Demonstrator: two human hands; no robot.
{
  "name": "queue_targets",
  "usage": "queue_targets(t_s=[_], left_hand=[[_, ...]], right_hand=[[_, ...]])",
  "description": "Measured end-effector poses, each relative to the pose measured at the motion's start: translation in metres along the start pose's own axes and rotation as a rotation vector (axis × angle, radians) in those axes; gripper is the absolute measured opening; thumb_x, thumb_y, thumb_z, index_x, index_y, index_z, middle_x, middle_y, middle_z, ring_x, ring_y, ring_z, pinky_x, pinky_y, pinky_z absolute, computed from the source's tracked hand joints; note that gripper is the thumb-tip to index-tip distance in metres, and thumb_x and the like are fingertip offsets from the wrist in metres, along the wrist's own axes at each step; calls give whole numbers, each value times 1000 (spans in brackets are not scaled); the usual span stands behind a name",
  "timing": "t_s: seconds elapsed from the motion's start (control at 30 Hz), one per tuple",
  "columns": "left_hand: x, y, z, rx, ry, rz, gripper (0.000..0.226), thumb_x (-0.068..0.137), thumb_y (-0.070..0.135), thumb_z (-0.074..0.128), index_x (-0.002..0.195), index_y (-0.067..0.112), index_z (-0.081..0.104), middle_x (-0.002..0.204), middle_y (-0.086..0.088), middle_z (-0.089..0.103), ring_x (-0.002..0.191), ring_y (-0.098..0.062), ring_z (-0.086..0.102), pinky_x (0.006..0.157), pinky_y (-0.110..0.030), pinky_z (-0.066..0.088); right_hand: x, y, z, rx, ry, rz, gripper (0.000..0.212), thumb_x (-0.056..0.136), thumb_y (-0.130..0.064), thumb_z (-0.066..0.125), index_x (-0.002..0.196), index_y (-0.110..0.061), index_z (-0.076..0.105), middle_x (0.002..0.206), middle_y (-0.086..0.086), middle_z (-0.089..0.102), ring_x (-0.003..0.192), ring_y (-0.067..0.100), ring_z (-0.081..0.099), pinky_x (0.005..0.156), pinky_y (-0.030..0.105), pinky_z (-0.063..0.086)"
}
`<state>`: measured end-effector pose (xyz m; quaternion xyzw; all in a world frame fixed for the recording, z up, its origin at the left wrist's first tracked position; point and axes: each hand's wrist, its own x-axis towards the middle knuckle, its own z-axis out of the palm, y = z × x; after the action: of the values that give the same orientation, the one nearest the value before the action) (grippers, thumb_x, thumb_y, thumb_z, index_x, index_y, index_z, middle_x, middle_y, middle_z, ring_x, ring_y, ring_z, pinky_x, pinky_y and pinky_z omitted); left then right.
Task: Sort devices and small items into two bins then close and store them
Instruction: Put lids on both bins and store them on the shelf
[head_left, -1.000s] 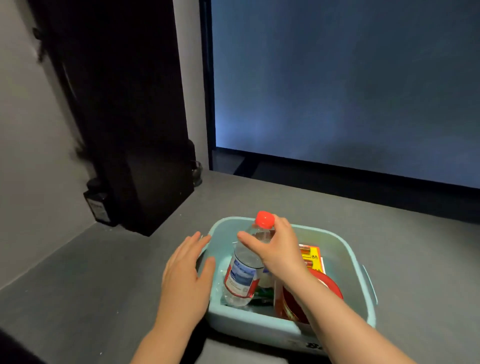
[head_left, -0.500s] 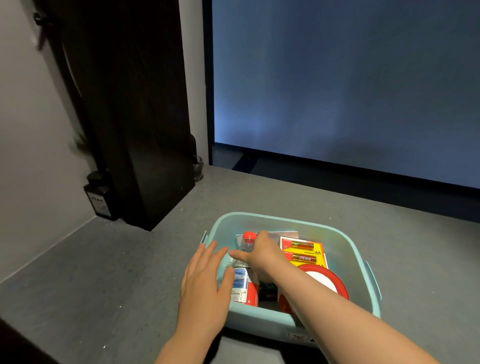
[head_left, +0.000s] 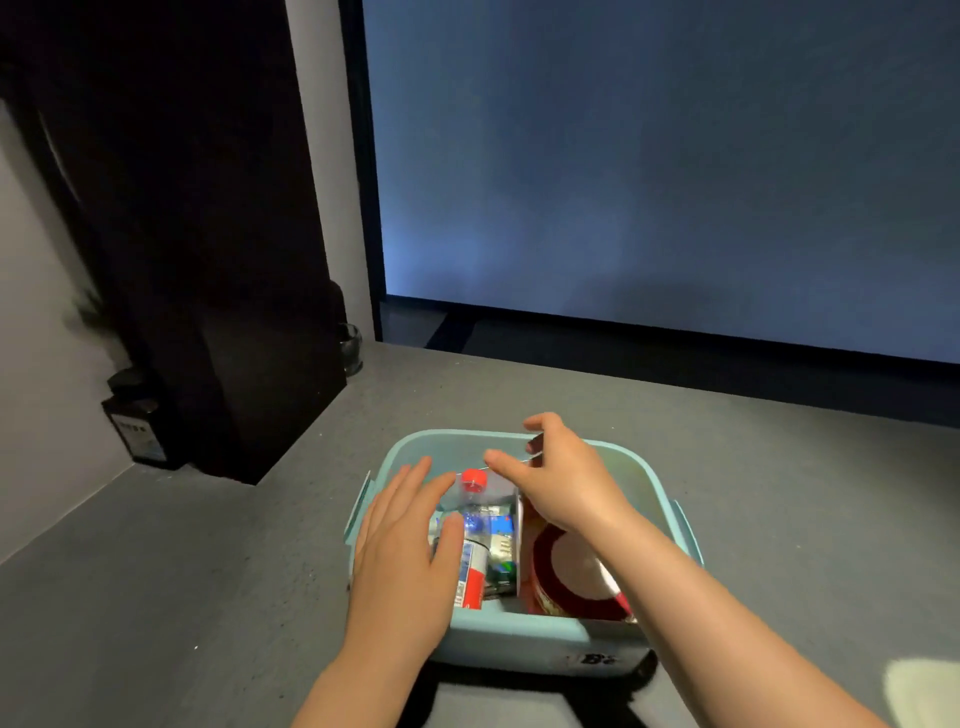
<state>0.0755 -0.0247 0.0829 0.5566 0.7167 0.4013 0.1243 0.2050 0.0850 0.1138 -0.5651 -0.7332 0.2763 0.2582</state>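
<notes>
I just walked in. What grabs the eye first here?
A pale blue bin sits on the grey floor, crammed with small items. A red-capped water bottle lies in its left side beside a red-rimmed round tub. Both hands hover over it: left hand flat, right hand lifted above.

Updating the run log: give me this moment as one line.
stage: packing bin | bin: open, no lid | water bottle: lying inside | left hand: flat on rim | right hand: over bin, pinching something thin

Matt plastic bin (head_left: 519, 642), clear glossy plastic bottle (head_left: 480, 512) w/ paper label, matt grey floor (head_left: 208, 571).
</notes>
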Motion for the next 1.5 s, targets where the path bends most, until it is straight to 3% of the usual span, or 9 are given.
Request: queue_targets(t_s=[0.2, 0.37, 0.47, 0.57, 0.73, 0.93, 1.07, 1.23, 1.5], left_hand=[[-13, 74, 55, -120, -147, 353, 37, 95, 27, 48, 129, 41, 49, 146, 26, 30, 139, 5, 15, 114, -24, 15], [-55, 132, 130, -175, -396, 627, 40, 95, 28, 47, 133, 38, 46, 146, 26, 25, 138, 8, 10, 115, -17, 3], [-92, 155, 177, -195, -588, 719, 42, 95, 24, 46, 135, 34, 44, 150, 19, 25, 141, 2, 13, 115, -17, 0], [-123, 167, 215, -174, -734, 746, 43, 97, 27, 42, 138, 36, 39, 153, 19, 22, 142, 0, 11, 114, -16, 0], [-145, 179, 247, -118, -841, 786, 41, 98, 32, 37, 139, 38, 38, 153, 19, 20, 142, -2, 9, 112, -17, -2], [-136, 183, 253, -93, -830, 803, 41, 98, 32, 38, 139, 37, 39, 153, 19, 22, 142, -3, 11, 112, -17, -1], [-117, 191, 238, -125, -759, 795, 42, 99, 37, 35, 141, 39, 36, 154, 19, 20, 142, 0, 7, 115, -20, -2], [-79, 218, 195, 0, -473, 866, 49, 97, 49, 27, 142, 33, 35, 152, 13, 29, 141, -3, 16, 111, -28, -24], [-6, 136, 99, 245, -207, 483, 63, 93, 61, 23, 149, 37, 5, 158, 15, -2, 145, -8, -3, 113, -32, -11]], right_hand=[[-67, 66, -73, 91, 353, 39, 36, 81, -45, 69, 111, -29, 58, 102, -16, 60, 88, -1, 57, 70, 14, 43], [-151, 175, -125, -67, 566, 403, 25, 83, -33, 67, 107, -27, 61, 104, -10, 64, 92, 8, 60, 82, 29, 48], [-213, 237, -134, -243, 623, 654, 35, 84, -29, 63, 118, -27, 59, 119, -8, 61, 115, 14, 51, 91, 31, 42], [-257, 278, -136, -388, 632, 821, 48, 88, -34, 59, 134, -28, 49, 135, -8, 51, 124, 17, 42, 99, 32, 36], [-278, 313, -138, -458, 636, 919, 35, 92, -40, 55, 126, -28, 55, 117, -7, 58, 105, 15, 49, 86, 29, 40], [-270, 314, -150, -521, 565, 838, 28, 96, -37, 51, 119, -23, 60, 108, -4, 57, 97, 15, 50, 82, 27, 42], [-257, 282, -180, -538, 672, 718, 25, 94, -36, 55, 116, -25, 62, 105, -6, 58, 92, 10, 49, 82, 25, 44], [-209, 217, -222, -649, 718, 434, 29, 90, -38, 58, 117, -26, 61, 109, -7, 58, 88, 5, 41, 76, 17, 35], [-78, 116, -138, -498, 477, -136, 25, 93, -38, 53, 117, -29, 59, 110, -12, 54, 91, 3, 42, 73, 11, 33]])
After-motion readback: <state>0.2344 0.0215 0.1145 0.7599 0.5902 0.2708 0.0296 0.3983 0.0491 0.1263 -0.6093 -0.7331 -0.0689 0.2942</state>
